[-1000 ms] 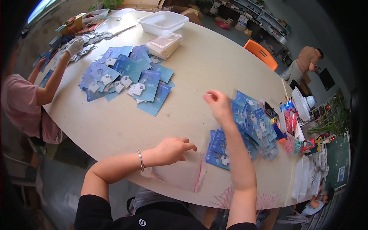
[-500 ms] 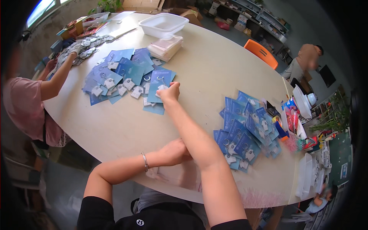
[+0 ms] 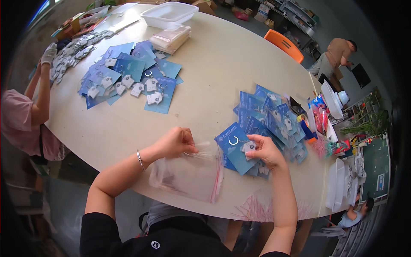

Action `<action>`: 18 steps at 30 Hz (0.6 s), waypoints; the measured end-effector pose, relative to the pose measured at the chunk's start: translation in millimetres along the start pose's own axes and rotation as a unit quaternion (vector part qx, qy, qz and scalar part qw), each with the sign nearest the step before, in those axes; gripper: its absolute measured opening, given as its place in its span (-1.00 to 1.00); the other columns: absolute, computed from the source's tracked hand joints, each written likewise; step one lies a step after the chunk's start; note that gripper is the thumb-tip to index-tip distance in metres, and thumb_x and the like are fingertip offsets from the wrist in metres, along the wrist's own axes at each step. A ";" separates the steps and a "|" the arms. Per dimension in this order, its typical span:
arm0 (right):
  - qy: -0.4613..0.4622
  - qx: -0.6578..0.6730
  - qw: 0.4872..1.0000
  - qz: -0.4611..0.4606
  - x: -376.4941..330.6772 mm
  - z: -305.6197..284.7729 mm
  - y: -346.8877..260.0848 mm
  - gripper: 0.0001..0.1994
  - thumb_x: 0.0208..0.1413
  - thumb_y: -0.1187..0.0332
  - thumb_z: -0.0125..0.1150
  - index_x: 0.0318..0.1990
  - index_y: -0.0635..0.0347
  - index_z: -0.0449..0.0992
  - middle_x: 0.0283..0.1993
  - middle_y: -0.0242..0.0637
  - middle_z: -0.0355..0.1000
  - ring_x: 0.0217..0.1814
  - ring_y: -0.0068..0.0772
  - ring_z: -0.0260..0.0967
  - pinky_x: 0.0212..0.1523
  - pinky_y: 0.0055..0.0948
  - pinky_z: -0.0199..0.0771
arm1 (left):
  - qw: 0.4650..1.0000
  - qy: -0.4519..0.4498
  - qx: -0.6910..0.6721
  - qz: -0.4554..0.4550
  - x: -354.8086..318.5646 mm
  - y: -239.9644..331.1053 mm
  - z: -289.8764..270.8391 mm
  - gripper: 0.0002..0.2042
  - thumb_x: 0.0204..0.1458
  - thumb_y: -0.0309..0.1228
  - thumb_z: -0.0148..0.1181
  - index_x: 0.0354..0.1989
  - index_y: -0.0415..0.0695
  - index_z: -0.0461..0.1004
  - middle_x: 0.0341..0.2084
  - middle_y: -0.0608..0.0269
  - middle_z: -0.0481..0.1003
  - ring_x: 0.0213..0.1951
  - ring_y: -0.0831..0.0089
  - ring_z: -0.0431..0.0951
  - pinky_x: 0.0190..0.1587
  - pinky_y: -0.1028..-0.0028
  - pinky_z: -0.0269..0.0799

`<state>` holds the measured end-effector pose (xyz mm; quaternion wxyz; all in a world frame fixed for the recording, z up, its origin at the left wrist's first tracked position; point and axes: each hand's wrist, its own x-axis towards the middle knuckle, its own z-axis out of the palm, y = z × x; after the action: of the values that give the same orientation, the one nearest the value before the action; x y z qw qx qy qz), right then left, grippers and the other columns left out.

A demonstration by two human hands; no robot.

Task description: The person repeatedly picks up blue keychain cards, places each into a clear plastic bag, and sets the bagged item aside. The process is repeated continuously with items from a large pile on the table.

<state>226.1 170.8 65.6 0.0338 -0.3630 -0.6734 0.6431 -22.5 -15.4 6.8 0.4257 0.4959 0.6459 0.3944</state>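
My right hand (image 3: pixel 267 153) pinches a blue card (image 3: pixel 229 150) with a metal ring and a white shirt-shaped keychain (image 3: pixel 249 147) on it; thumb and fingers close over the keychain. The card tilts above the front edge of the right-hand card pile (image 3: pixel 274 115). With fingertips together, my left hand (image 3: pixel 176 142) grips the upper edge of a clear plastic bag (image 3: pixel 201 150). Beneath it lie more clear bags (image 3: pixel 184 180) with a pinkish edge strip, by the table's near edge. Farther off to the left spreads another pile of blue cards with keychains (image 3: pixel 128 79).
Pink twist ties (image 3: pixel 257 209) lie along the near edge. At the back are a white tub (image 3: pixel 167 16) and stacked clear bags (image 3: pixel 171 39). On the left, a gloved co-worker (image 3: pixel 21 109) sits by a heap of grey-white pieces (image 3: pixel 75 55). An orange chair (image 3: pixel 283 45) stands beyond.
My right hand has come from the left card pile to the right pile, bringing a card with a keychain. My left hand has lifted a bag edge. The co-worker's gloved hand has left the heap.
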 end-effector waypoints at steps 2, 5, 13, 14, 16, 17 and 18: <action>-0.043 0.021 0.999 0.011 2.2 -4.5 12.5 -0.39 -0.22 0.64 0.29 0.11 0.46 0.31 -0.19 -0.19 0.48 -0.22 -0.48 0.45 -0.16 -0.52 0.47 | 1.000 0.010 -0.008 0.005 0.9 -3.0 0.2 -0.83 -0.16 -0.44 0.39 -0.54 -0.29 0.56 -0.53 0.31 0.39 -0.49 0.55 0.39 -0.44 0.52 0.28; -0.071 0.010 0.997 0.026 1.8 -2.3 12.2 -0.38 -0.24 0.64 0.30 0.12 0.43 0.32 -0.18 -0.21 0.46 -0.26 -0.51 0.42 -0.18 -0.54 0.45 | 0.999 0.010 0.030 0.014 0.6 -1.8 0.1 -0.84 -0.15 -0.44 0.38 -0.51 -0.29 0.56 -0.54 0.30 0.39 -0.48 0.55 0.39 -0.43 0.52 0.28; -0.166 -0.162 0.973 -0.020 29.3 8.7 -5.1 -0.45 -0.29 0.62 0.33 0.02 0.27 0.46 -0.30 -0.39 0.47 -0.29 -0.63 0.32 -0.23 -0.59 0.38 | 0.999 -0.023 0.030 -0.031 2.6 -0.7 -2.0 -0.87 -0.13 -0.48 0.35 -0.44 -0.26 0.56 -0.49 0.28 0.50 -0.44 0.55 0.45 -0.38 0.53 0.35; -0.193 -0.186 0.963 -0.028 31.9 10.4 -11.7 -0.45 -0.28 0.63 0.32 0.02 0.28 0.46 -0.30 -0.39 0.48 -0.29 -0.63 0.32 -0.23 -0.58 0.38 | 0.998 -0.029 0.014 -0.053 2.1 0.4 -2.1 -0.87 -0.13 -0.50 0.35 -0.43 -0.28 0.55 -0.47 0.29 0.52 -0.43 0.59 0.46 -0.36 0.56 0.35; -0.233 -0.219 0.947 -0.033 41.5 15.3 -19.7 -0.46 -0.28 0.64 0.31 0.02 0.29 0.46 -0.29 -0.37 0.49 -0.28 -0.63 0.34 -0.21 -0.56 0.39 | 0.998 -0.049 0.001 -0.035 4.5 -6.4 -2.1 -0.85 -0.12 -0.49 0.33 -0.37 -0.25 0.54 -0.51 0.29 0.52 -0.48 0.57 0.47 -0.42 0.52 0.36; -0.247 -0.230 0.941 -0.031 48.7 19.3 -22.3 -0.47 -0.28 0.64 0.30 0.01 0.29 0.46 -0.29 -0.36 0.50 -0.27 -0.63 0.34 -0.21 -0.55 0.39 | 0.998 -0.058 -0.006 -0.026 4.9 -8.5 -2.1 -0.83 -0.11 -0.48 0.32 -0.34 -0.24 0.54 -0.53 0.29 0.52 -0.50 0.56 0.47 -0.44 0.50 0.36; -0.261 -0.240 0.935 -0.029 53.3 24.3 -25.7 -0.47 -0.27 0.64 0.29 0.01 0.28 0.46 -0.28 -0.35 0.51 -0.27 -0.62 0.35 -0.20 -0.54 0.39 | 0.998 -0.057 0.018 0.007 4.7 -8.5 -1.9 -0.82 -0.11 -0.49 0.31 -0.32 -0.25 0.53 -0.53 0.29 0.53 -0.50 0.59 0.47 -0.44 0.52 0.36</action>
<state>163.1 181.1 61.8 -0.2129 -0.1603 -0.8030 0.5330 -27.5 -12.6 -1.2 0.4505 0.5297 0.6240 0.3565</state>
